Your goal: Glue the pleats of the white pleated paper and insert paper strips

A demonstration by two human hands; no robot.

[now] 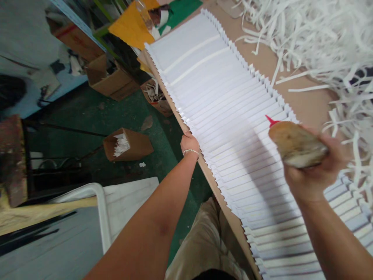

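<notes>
Overlapping white paper sheets (204,74) lie in a long fanned row across the brown board (215,182), with two pale strips across the far end. My left hand (190,144), a bracelet at its wrist, has its fingers closed at the board's near edge beside the row; what it grips is too hidden to make out. Above the middle of the row, my right hand (317,171) is wrapped round a stained glue bottle (298,144), held nearly level, its red nozzle pointing left and away from the paper.
A heap of shredded white paper strips (314,42) covers the upper right of the board. Cardboard boxes (131,146) stand on the green floor at the left. A yellow envelope (132,25) lies beyond the far end, and a white chair (101,206) is at lower left.
</notes>
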